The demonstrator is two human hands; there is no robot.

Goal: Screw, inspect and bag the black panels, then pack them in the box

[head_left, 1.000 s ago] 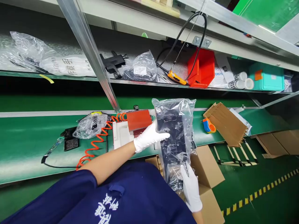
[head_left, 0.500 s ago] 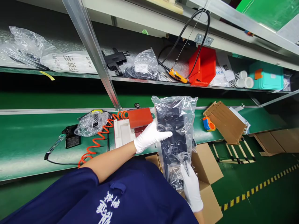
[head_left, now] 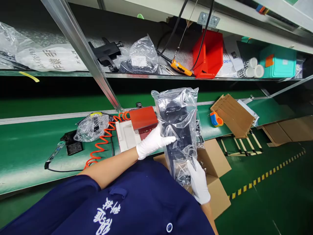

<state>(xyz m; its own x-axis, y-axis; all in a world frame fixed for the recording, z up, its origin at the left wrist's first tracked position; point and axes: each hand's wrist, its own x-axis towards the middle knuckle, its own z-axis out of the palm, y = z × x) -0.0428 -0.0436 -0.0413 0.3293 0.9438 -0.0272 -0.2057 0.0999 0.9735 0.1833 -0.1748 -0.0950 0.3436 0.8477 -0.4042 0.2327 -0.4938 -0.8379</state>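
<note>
A clear plastic bag with a long black part inside is held up in front of me. My left hand, in a white glove, grips the bag's left side with the thumb laid across the front. My right hand, also gloved in white, pinches the lower right of the bag, near a bunched lower end where small parts show through the film. Below and behind the bag stands an open cardboard box, partly hidden by the bag and my right hand; some bagged items show in it.
On the green bench are a coiled orange hose, a red block by a white tray, a bubble-wrapped item, a tape dispenser and flat cardboard. The shelf above holds a red bin and an orange screwdriver.
The camera view has shifted, so the shelf and bench sit higher and slightly left. Both hands keep their hold on the bag, which stays in much the same pose.
</note>
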